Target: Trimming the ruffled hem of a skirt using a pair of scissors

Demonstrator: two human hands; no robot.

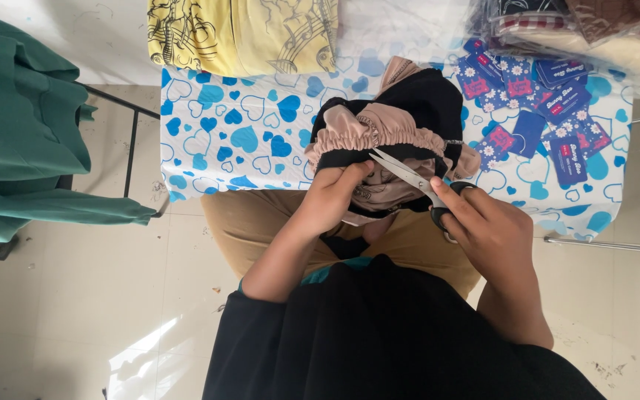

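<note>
- the left hand (332,198) is pinching the lower edge of a black and tan garment (390,141), fingers curled tight into the soft cloth, thumb on top
- the garment is sitting bunched up at the near edge of the table, right over the person's lap; it's got a gathered, ruffled tan elastic band running across the front and smooth black fabric behind it
- the right hand (487,230) is gripping a pair of scissors (412,181), fingers closed through the black handle loops, and the thin silver blades are pointing up-left, tips just touching the cloth under the ruffled band, right beside the left thumb
- the table is wearing a glossy white cover with blue hearts (238,130), looking like slick plastic
- a scatter of small rectangular blue tags (538,104) with red and white flower marks is lying on the right part of the table, just beside the garment
- a folded yellow cloth (242,33) with black line drawings is resting at the far edge, and a clear-wrapped stack of folded fabrics (594,30) is sitting at the far right corner
- green garments (24,126) are hanging on a dark rack to the left, well apart from the hands
- there's open heart-print surface left of the garment, and pale tiled floor (75,296) on both sides of the table
</note>
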